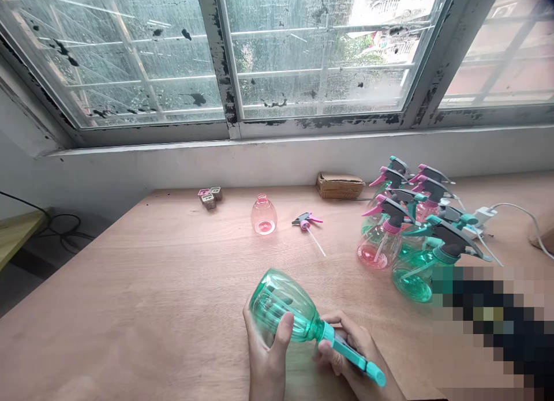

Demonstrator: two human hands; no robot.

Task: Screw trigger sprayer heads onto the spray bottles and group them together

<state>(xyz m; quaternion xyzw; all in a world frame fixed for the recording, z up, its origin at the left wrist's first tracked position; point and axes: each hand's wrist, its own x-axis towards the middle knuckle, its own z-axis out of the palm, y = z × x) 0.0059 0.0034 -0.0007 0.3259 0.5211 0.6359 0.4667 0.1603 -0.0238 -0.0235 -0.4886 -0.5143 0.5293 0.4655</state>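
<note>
A clear green spray bottle [288, 303] lies tilted in the air above the near part of the table, its base up to the left. Around the lower body of the bottle wraps my left hand [269, 346], thumb on the near side. At the neck, my right hand [346, 352] grips the turquoise spray head [352, 355], which sits on the bottle's mouth. Whether the collar is fully threaded I cannot tell. Farther back stands a pink bottle [264, 216] without a head, and beside it lies a pink and grey spray head [306, 221] with its white tube.
Several pink and green spray bottles [378, 248] with heads on stand at the right. Behind them are a white charger [483, 215] and cables. A brown cardboard box [340, 186] and small square blocks [209, 200] lie near the wall below the window. A pixelated patch covers the lower right.
</note>
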